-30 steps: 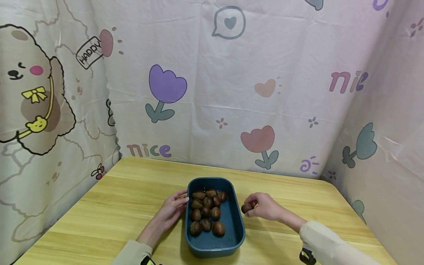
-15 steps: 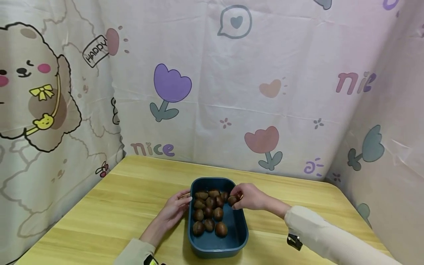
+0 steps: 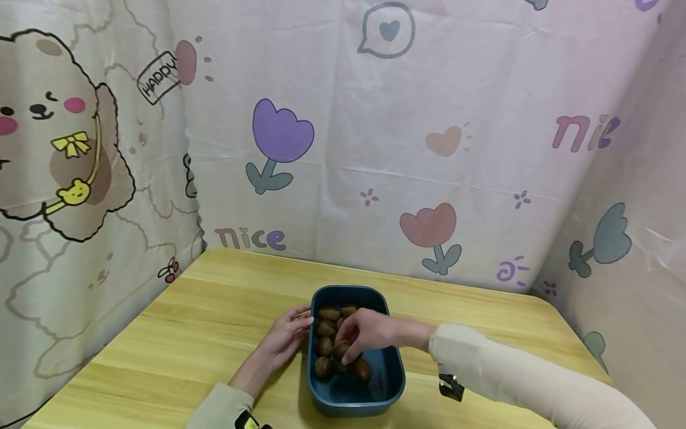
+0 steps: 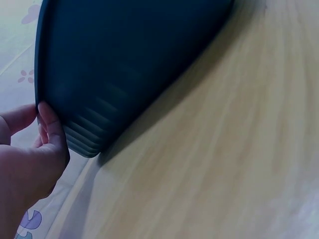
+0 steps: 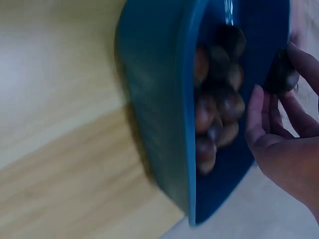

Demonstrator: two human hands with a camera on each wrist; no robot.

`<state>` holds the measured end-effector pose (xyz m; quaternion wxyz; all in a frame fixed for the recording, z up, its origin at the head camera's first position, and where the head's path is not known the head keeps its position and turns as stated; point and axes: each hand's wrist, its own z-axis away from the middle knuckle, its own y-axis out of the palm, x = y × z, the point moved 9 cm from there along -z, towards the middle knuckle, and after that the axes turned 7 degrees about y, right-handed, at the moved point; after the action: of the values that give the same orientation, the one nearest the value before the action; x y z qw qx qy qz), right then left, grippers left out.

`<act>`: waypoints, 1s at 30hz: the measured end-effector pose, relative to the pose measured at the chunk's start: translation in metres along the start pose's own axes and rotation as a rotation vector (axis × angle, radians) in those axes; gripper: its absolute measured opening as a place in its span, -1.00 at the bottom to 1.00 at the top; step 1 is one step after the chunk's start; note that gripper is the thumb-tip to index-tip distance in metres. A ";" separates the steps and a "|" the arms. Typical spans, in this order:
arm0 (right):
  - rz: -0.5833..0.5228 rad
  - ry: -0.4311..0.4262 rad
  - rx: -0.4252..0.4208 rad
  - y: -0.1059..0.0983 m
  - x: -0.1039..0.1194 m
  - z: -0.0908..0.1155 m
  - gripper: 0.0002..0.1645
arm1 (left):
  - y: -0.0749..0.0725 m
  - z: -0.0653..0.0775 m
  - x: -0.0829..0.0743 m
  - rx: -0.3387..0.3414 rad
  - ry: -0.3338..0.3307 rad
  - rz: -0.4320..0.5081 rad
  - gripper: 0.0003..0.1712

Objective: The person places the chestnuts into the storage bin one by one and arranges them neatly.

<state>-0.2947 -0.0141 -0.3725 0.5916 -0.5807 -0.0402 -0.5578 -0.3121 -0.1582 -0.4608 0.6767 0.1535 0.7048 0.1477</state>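
A deep blue plastic box (image 3: 356, 410) with rounded corners stands on the table, with several brown chestnuts (image 3: 324, 367) lying in it. At its left side my left hand (image 3: 283, 338) holds the rim; in the left wrist view the hand (image 4: 35, 159) has thumb and fingers at the box edge. My right hand (image 3: 372, 329) reaches over the right wall into the box and pinches a chestnut (image 3: 341, 348) above the others. The right wrist view shows that held chestnut (image 5: 282, 74) between thumb and fingertips. The right hand hides part of the pile.
The box sits on a light wood-grain table (image 3: 236, 298). A printed fabric curtain (image 3: 343, 143) surrounds the table at the back and both sides. Each sleeve carries a dark strap at the wrist, the right one (image 3: 451, 387) hanging beside the box.
My right hand has moved left with the chestnut, from outside the box's right wall to over the pile. The left hand stays at the left rim. The head view has shifted slightly.
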 end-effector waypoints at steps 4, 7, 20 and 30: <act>-0.080 0.004 0.092 0.022 0.005 -0.004 -0.77 | -0.001 0.001 0.001 -0.008 0.000 -0.007 -0.45; -0.114 0.000 0.112 0.035 0.006 -0.005 -0.77 | 0.001 0.001 0.001 -0.003 0.004 -0.009 -0.46; -0.017 -0.027 0.077 0.047 0.006 -0.011 -0.82 | 0.002 0.001 0.000 0.007 0.009 -0.005 -0.45; 0.125 -0.112 0.048 0.047 0.014 -0.013 -0.86 | 0.001 0.000 0.000 0.003 0.002 -0.003 -0.45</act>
<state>-0.2639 -0.0456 -0.3973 0.6358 -0.5980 -0.0503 -0.4854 -0.3123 -0.1572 -0.4604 0.6761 0.1536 0.7058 0.1458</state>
